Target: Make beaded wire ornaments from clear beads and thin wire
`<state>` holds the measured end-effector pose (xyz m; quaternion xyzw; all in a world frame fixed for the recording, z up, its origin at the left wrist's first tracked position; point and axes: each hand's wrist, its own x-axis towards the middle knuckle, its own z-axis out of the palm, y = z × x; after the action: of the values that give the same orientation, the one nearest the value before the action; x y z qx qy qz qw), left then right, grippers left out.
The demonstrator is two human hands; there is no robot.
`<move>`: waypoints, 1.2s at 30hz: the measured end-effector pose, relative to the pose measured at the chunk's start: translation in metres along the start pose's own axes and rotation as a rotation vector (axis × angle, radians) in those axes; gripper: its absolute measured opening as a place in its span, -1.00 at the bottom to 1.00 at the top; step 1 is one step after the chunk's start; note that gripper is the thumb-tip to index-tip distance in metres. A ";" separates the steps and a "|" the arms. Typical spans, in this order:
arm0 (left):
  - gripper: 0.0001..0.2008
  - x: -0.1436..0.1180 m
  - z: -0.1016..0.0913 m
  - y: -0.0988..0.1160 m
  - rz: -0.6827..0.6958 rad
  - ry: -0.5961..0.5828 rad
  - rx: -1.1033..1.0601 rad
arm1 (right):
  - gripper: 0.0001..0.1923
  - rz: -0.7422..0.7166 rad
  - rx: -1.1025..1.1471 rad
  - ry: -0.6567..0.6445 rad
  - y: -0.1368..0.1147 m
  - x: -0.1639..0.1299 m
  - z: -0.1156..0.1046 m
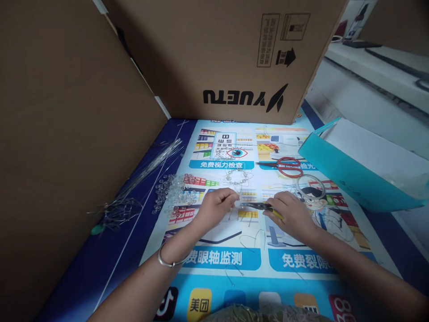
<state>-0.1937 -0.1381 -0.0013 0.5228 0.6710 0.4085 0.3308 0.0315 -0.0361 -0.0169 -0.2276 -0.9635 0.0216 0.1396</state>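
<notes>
My right hand (291,212) is wrapped round the yellow handles of a pair of long-nose pliers (258,205). The dark jaws point left and meet a small clear bead (237,203) at the fingertips of my left hand (219,203). That hand is closed in a pinch on the bead, and thin wire seems to run from it. Just beyond lies a ring of clear beads (236,176) strung on wire. To the left is a loose heap of clear beads (174,190). Bent wire pieces (251,241) lie below my hands.
Red-handled scissors (290,167) and a coil of wire (311,186) lie beyond my right hand. A teal box (362,174) stands at the right. A bundle of straight wires (150,167) rests at the left. Cardboard walls (234,53) close off the back and left.
</notes>
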 end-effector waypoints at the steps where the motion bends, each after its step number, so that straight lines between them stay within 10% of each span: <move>1: -0.73 0.001 0.001 -0.002 -0.073 -0.018 -0.090 | -0.71 -0.005 -0.023 0.022 -0.001 0.000 -0.001; 9: -0.68 -0.004 0.019 -0.006 -0.286 -0.090 -0.541 | -0.78 -0.263 -0.224 0.229 -0.012 -0.008 -0.003; 36: -0.65 -0.010 0.028 0.004 -0.325 -0.140 -0.544 | -0.81 -0.304 -0.241 0.226 -0.014 -0.004 -0.008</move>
<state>-0.1652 -0.1417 -0.0104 0.3279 0.5876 0.4779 0.5646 0.0309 -0.0506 -0.0084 -0.0957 -0.9605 -0.1408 0.2203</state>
